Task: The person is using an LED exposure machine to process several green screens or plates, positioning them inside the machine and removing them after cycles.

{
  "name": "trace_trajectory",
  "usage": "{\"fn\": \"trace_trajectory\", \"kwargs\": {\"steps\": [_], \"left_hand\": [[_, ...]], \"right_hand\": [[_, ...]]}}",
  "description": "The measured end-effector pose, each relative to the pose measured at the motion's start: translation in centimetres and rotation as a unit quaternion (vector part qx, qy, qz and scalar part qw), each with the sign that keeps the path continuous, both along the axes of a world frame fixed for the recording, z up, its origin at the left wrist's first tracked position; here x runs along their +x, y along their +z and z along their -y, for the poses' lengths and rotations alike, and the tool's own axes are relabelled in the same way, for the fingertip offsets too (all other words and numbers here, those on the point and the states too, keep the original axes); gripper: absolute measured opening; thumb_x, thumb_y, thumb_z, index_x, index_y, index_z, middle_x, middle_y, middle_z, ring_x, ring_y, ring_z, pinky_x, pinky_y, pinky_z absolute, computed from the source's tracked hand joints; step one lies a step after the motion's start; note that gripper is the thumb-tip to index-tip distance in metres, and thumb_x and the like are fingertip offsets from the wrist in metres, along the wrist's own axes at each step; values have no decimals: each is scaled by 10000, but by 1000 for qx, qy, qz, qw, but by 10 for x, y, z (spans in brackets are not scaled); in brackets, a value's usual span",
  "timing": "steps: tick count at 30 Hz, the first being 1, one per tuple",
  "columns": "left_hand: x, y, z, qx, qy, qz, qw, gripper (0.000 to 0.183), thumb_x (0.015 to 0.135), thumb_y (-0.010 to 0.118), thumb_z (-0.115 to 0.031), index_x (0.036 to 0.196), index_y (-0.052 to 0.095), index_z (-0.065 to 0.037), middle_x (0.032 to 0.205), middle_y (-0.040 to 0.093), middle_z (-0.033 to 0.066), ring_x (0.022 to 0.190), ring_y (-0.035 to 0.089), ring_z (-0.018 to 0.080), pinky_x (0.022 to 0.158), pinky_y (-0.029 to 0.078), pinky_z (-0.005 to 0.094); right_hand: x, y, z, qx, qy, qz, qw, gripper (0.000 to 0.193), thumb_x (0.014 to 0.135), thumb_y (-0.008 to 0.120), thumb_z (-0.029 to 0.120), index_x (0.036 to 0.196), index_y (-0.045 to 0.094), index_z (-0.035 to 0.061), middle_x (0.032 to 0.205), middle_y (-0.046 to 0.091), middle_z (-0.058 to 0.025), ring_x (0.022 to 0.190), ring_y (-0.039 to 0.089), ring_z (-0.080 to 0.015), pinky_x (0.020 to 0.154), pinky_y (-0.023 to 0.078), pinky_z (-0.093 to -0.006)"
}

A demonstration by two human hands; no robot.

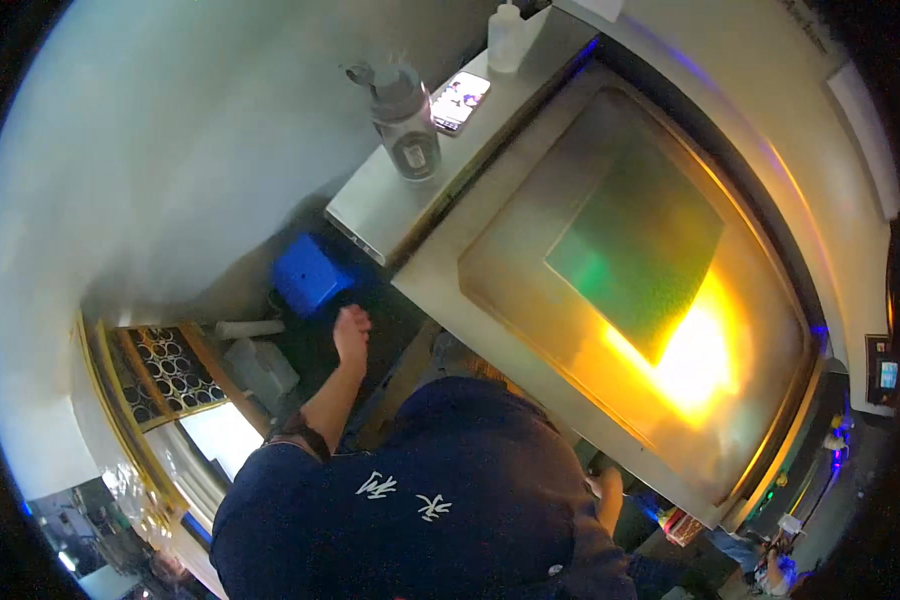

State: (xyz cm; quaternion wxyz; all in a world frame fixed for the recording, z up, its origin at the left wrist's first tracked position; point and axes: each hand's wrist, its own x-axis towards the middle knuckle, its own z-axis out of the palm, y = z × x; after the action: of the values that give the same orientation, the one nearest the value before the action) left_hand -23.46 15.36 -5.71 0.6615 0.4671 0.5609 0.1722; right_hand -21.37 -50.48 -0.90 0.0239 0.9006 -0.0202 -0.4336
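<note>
My left hand (352, 338) hangs in the air beside the machine, its fingers curled in, with nothing visible in them. It is nearest to a blue box-like object (310, 273) low in the dark gap. My right hand (607, 485) is low by the front edge of the table, partly hidden by my body, and its fingers do not show clearly. On the recessed metal table (510, 260) lies a flat green rectangular panel (635, 250), under a strong yellow glow at its near right corner. Neither hand touches the panel.
A metal ledge (370, 205) carries a clear bottle with a grey lid (408, 135), a lit phone (460, 102) and a white squeeze bottle (506, 40). At left stand a rack with round holes (175, 365) and a pale plastic container (260, 370). A person (770, 570) is far at lower right.
</note>
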Motion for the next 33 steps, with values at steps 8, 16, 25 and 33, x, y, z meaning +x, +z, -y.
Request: {"fn": "trace_trajectory", "kwargs": {"steps": [8, 16, 25, 33], "left_hand": [[148, 73, -120, 393, -57, 10, 918, 475, 999, 522, -277, 1399, 472, -27, 1336, 559, 125, 1255, 498, 290, 1082, 356, 387], [190, 86, -109, 544, -271, -155, 779, 450, 885, 609, -271, 1236, 589, 10, 1174, 634, 185, 1066, 575, 388, 935, 440, 465], [141, 18, -128, 524, -317, -228, 757, 506, 841, 668, -258, 1281, 582, -23, 1170, 647, 133, 1090, 584, 357, 984, 416, 434], [151, 53, -136, 511, -337, -251, 750, 552, 809, 715, -237, 1319, 583, -76, 1156, 660, 113, 1098, 590, 327, 987, 411, 428]], "right_hand": [[-12, -47, 30, -27, 5, 8, 1000, 565, 756, 709, 560, 1012, 734, 57, 1032, 685, -249, 958, 676, -387, 822, 514, -485], [173, -6, -103, 189, -208, 328, 902, 458, 978, 594, 288, 1318, 530, -12, 1332, 558, -213, 1237, 523, -312, 1029, 411, -419], [301, -70, -288, -69, -179, 485, 853, 605, 998, 399, 539, 1534, 306, 275, 1599, 202, -180, 1460, 202, -408, 1142, 172, -634], [305, -63, -290, -53, -145, 488, 859, 578, 990, 466, 424, 1515, 355, 210, 1565, 256, -211, 1430, 245, -418, 1148, 183, -584]]}}
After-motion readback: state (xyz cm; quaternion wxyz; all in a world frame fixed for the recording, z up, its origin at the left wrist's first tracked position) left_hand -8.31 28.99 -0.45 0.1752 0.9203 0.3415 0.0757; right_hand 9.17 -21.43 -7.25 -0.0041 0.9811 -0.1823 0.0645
